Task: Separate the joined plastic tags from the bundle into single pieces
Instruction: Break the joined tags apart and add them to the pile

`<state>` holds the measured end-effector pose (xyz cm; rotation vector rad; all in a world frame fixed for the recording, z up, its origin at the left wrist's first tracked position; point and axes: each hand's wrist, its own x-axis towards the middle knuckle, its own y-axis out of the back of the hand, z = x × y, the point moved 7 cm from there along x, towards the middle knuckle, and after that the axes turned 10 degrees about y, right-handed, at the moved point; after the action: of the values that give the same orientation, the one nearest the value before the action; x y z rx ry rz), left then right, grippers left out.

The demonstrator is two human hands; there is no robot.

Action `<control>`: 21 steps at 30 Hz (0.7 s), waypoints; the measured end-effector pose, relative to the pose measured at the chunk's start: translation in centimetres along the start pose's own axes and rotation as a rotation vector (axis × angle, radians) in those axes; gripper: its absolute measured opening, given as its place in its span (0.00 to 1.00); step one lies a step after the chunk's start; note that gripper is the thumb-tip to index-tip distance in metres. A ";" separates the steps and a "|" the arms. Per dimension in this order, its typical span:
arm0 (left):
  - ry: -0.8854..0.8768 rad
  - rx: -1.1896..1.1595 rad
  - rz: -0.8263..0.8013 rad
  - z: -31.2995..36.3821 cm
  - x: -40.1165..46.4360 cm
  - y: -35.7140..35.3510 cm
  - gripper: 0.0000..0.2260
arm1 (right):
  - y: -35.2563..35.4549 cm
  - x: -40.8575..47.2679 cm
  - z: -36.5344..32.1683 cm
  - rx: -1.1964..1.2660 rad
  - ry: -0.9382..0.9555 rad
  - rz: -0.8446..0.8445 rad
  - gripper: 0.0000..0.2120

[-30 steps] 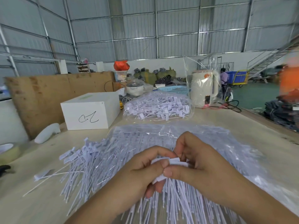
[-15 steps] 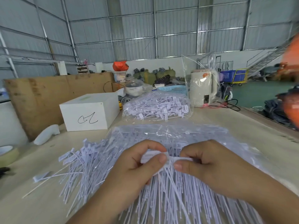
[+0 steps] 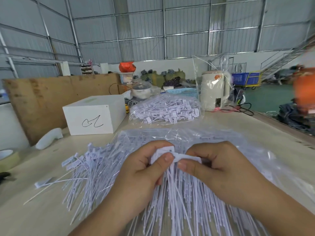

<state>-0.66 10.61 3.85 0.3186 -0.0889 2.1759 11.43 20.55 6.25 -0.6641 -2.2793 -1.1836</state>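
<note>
Pinching the white heads of one joined bundle of tags (image 3: pixel 172 157) between them, two hands work at the centre: the left hand (image 3: pixel 144 174) grips the left end with thumb and curled fingers, and the right hand (image 3: pixel 219 169) pinches the right end, while the thin tails hang down toward 6 o'clock. Under the hands lies one loose pile of tags (image 3: pixel 88 169), spreading to 9 o'clock on the table (image 3: pixel 34 215), and one single tag (image 3: pixel 42 183) lies apart at 8 o'clock. One roll of tape (image 3: pixel 8 159) sits at the left edge. At 12 o'clock one clear bag of tags (image 3: pixel 163 109) rests, at 11 o'clock one white box (image 3: pixel 95 114) with an unreadable black scribble, at 1 o'clock one cream kettle (image 3: pixel 214 91) wrapped in plastic.
</note>
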 end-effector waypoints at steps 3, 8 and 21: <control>-0.053 0.075 0.033 0.1 -0.2 0.1 0.12 | -0.4 -0.1 0.5 0.010 -0.070 -0.069 0.12; -0.104 0.220 0.040 -0.3 -0.3 -0.4 0.09 | -2.0 -0.8 2.1 -0.010 -0.245 -0.314 0.18; -0.069 0.290 0.043 -1.6 -0.4 -1.3 0.07 | -0.1 -2.9 5.0 -0.132 -0.602 -0.569 0.34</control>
<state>0.30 11.40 2.16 0.5605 0.1853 2.2212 12.61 24.11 1.85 -0.4676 -3.0531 -1.5568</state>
